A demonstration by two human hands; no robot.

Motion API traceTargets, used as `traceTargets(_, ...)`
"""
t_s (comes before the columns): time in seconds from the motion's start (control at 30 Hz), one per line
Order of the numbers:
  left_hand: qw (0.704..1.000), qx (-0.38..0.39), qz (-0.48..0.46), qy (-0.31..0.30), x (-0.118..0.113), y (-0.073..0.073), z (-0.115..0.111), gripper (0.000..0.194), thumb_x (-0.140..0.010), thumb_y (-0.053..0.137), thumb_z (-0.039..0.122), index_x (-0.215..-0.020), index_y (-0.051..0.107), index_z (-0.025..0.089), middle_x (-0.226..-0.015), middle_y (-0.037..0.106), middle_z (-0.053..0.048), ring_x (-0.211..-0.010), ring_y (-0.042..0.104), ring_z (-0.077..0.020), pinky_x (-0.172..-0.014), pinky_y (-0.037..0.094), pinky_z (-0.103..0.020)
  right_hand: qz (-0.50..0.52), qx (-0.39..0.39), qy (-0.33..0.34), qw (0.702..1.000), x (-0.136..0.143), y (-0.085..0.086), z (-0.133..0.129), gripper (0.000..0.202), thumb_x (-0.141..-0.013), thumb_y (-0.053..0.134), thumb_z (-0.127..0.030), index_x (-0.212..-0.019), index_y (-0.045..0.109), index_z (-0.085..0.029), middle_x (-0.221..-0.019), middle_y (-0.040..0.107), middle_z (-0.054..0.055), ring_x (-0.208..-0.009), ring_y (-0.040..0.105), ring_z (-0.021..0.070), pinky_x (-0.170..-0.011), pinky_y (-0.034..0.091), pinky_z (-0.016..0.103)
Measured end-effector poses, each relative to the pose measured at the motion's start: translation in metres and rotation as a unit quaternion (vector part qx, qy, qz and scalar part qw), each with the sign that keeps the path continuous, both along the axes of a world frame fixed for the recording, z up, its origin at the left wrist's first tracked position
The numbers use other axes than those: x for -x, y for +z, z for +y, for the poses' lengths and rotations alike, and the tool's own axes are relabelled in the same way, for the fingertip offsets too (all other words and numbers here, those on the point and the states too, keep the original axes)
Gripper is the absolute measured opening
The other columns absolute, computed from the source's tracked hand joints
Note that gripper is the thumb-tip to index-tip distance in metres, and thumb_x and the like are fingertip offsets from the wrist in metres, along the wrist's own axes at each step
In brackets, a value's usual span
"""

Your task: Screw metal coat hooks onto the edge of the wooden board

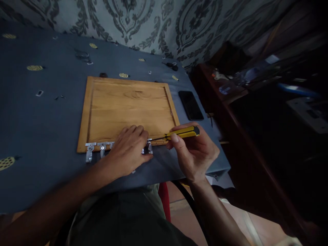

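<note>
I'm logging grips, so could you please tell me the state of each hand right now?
Left hand: curled at a metal hinge, its exact grip hidden.
Right hand: closed, holding a yellow-and-black screwdriver.

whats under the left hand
The left hand covers some of the wooden panel along its near edge. A metal hinge shows partly beside it, near the screwdriver; anything fully beneath the hand is hidden.

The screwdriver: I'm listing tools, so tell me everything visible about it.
The screwdriver has a plastic-looking yellow handle with black markings and a thin shaft. The right hand grips the handle; the shaft points left to a metal hinge at the near edge of the wooden panel. Tip contact is unclear.
</note>
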State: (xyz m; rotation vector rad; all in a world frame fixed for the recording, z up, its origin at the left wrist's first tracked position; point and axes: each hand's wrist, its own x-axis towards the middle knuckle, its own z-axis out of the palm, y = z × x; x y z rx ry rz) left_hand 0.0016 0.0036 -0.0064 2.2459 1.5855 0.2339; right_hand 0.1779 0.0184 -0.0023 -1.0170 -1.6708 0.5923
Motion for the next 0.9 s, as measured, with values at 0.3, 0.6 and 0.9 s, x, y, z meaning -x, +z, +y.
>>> traceTargets(0.3,1.0,-0.002,-0.002,-0.002,0.0,-0.002,0.0,0.033,-0.084,0.079,0.037,-0.103,0.063,0.016,-0.107,0.065,-0.009,-0.109,0.061,-0.0318,-0.095,0.049,-0.046,-0.025,-0.01,0.015,1.0,-0.001,0.0,0.005,0.016,-0.083,0.084,-0.025,-0.087,0.068,-0.022,-0.08,0.068,-0.003,-0.063,0.065,0.0122,-0.054,0.054,0.024)
traceTargets(0.6,1.0,0.019,-0.005,-0.005,0.001,0.003,0.001,0.029,-0.085,0.078,0.035,-0.102,0.062,0.016,-0.109,0.065,-0.01,-0.111,0.06,-0.0329,-0.096,0.048,-0.047,0.017,0.081,0.106,0.991,-0.004,0.014,0.006,0.027,-0.086,0.081,-0.034,-0.11,0.073,-0.025,-0.092,0.074,-0.001,-0.064,0.069,0.0109,-0.059,0.06,0.024)
traceTargets(0.9,1.0,0.005,-0.002,-0.005,0.001,0.0,0.0,0.031,-0.085,0.079,0.035,-0.103,0.062,0.016,-0.109,0.066,-0.01,-0.109,0.061,-0.0319,-0.096,0.049,-0.047,0.005,0.046,0.132,0.99,-0.005,0.013,0.008,0.008,-0.09,0.077,-0.027,-0.095,0.076,-0.022,-0.09,0.073,0.001,-0.061,0.067,0.0108,-0.052,0.056,0.023)
